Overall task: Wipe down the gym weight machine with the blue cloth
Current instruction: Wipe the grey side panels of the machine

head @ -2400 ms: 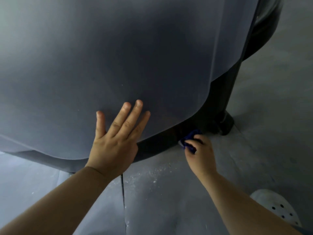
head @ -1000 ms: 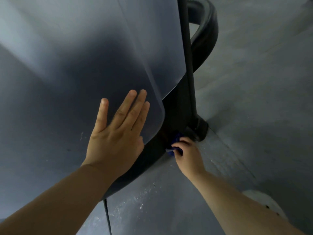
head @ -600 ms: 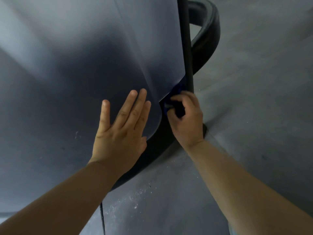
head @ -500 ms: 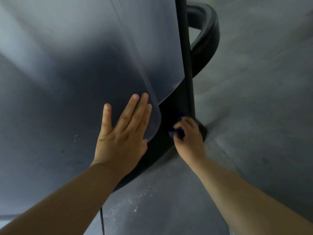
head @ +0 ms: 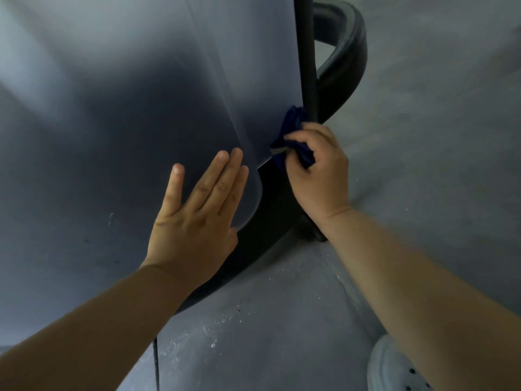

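The weight machine fills the left of the view as a large smooth grey panel [head: 118, 131] with a black upright post [head: 306, 52] at its right edge and a curved black frame [head: 267, 221] below. My left hand [head: 197, 218] presses flat on the panel near its rounded lower corner, fingers straight. My right hand [head: 318, 173] grips the bunched dark blue cloth [head: 293, 125] against the black post just beside the panel's edge. Part of the cloth is hidden inside my fist.
A curved black bar [head: 349, 52] loops behind the post at the top right. Grey concrete floor [head: 423, 165] with white specks and a seam spreads right and below. A white perforated shoe [head: 394, 368] shows at the bottom right.
My right hand with the cloth has slid up the black post from near its foot to beside the panel's edge. My left hand stays flat on the panel.
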### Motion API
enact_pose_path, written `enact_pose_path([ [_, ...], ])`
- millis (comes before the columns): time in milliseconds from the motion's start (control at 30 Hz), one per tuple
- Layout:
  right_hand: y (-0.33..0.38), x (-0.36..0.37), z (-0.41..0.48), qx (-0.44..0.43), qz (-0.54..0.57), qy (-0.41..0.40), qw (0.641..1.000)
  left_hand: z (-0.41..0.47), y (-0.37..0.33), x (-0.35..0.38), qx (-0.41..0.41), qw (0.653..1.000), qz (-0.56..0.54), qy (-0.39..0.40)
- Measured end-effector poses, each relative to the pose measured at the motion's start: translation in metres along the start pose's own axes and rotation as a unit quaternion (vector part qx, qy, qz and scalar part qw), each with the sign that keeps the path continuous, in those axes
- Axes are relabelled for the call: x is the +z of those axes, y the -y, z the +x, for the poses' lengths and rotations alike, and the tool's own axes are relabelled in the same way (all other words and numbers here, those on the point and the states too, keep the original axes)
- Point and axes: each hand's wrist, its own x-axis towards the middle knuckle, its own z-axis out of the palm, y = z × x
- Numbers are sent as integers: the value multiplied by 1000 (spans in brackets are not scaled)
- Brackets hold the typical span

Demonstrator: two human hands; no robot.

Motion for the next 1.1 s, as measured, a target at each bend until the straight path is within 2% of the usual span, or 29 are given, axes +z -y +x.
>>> enact_pose_path([
  [67, -9, 1, -9, 21, -5, 16, 1000, 1, -4, 0, -4, 1000, -20, -5],
  [167, -44, -1, -37, 125, -23, 78, 989, 6, -11, 3, 0, 999, -41, -7],
  [300, -88, 1, -70, 253, -124, 234, 930, 6, -20, 12, 4, 1000, -26, -14],
  [367, -97, 3, -74, 279, -157, 266, 909, 7, -23, 12, 5, 1000, -22, -4],
  [467, -100, 2, -70, 279, -170, 293, 899, 7, -23, 11, 7, 999, -42, 1],
  [633, -70, -15, -47, 293, -124, 280, 906, 5, -15, 0, 22, 993, -108, 32],
  [733, -33, -28, -25, 310, -12, 243, 919, -2, -7, -13, 23, 985, -163, 47],
  [800, 0, -39, -9, 326, 68, 258, 907, -12, 0, -31, 11, 966, -245, 81],
  [867, 39, -48, 5, 334, 131, 317, 878, -25, 10, -51, -59, 916, -376, 130],
  [933, 82, -57, 14, 329, 183, 380, 845, -39, 24, -79, -173, 824, -503, 192],
  [1033, 145, -58, 21, 303, 203, 461, 809, -63, 46, -114, -304, 709, -620, 141],
  [1067, 166, -56, 22, 292, 207, 485, 798, -72, 53, -125, -336, 662, -656, 133],
  [1100, 187, -52, 23, 280, 212, 503, 790, -82, 60, -137, -367, 599, -701, 127],
])
